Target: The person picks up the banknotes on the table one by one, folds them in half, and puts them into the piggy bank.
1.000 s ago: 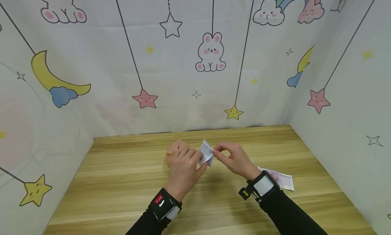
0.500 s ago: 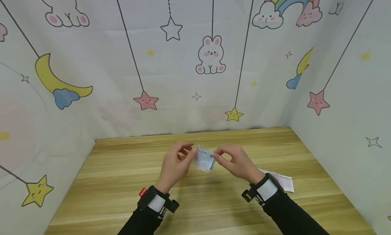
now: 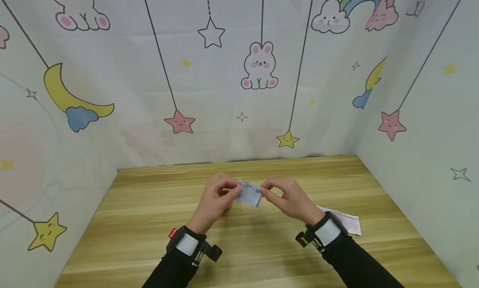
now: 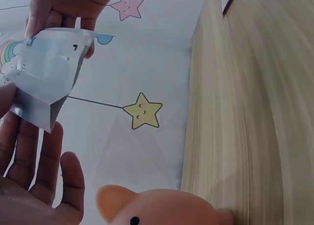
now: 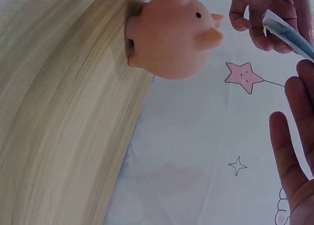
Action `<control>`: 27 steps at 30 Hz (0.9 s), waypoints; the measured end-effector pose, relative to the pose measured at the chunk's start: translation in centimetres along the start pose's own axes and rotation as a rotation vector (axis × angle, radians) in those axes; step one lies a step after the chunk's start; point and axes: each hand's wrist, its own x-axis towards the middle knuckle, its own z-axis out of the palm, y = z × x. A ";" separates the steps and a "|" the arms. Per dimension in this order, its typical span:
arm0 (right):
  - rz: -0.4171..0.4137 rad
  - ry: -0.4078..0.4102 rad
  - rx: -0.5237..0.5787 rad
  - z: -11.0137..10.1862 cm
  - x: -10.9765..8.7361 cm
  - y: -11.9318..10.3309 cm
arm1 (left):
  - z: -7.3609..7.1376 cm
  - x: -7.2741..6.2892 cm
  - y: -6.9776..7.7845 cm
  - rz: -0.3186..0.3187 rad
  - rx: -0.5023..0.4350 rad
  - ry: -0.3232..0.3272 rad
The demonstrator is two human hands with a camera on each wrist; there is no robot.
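A folded bluish-white banknote (image 3: 248,194) is held up between both hands above the table. My left hand (image 3: 214,199) pinches its left edge between thumb and index finger. At the opposite edge, my right hand (image 3: 291,198) pinches it the same way. In the left wrist view the banknote (image 4: 51,58) shows a crease and a bent-over lower flap. Behind my left hand stands a peach-coloured piggy bank (image 5: 171,36), upright on the table in the right wrist view. The head view shows just its top, the left hand covering the rest.
Another banknote (image 3: 348,222), pale pink and white, lies on the wooden table (image 3: 149,221) to the right, partly behind my right wrist. White cloth walls (image 3: 217,92) printed with stars and rabbits enclose the table at the back and sides.
My left hand has turned and shifted slightly left, now pinching the banknote's left edge. The banknote has swung from a steep, twisted pose to a flatter one. My right hand has barely moved.
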 end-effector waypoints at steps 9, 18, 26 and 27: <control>0.053 -0.019 0.063 0.1 0.1 0.0 | 0.4 -0.1 0.4 0.009 0.017 0.058; 0.183 -0.047 0.152 0.4 -0.1 0.7 | 1.0 -0.2 0.8 0.024 0.028 0.146; 0.166 0.035 0.120 0.8 0.4 1.1 | 1.7 -0.3 0.5 0.139 0.055 0.206; 0.159 0.039 0.120 0.8 0.4 1.1 | 1.8 -0.3 0.4 0.150 0.060 0.215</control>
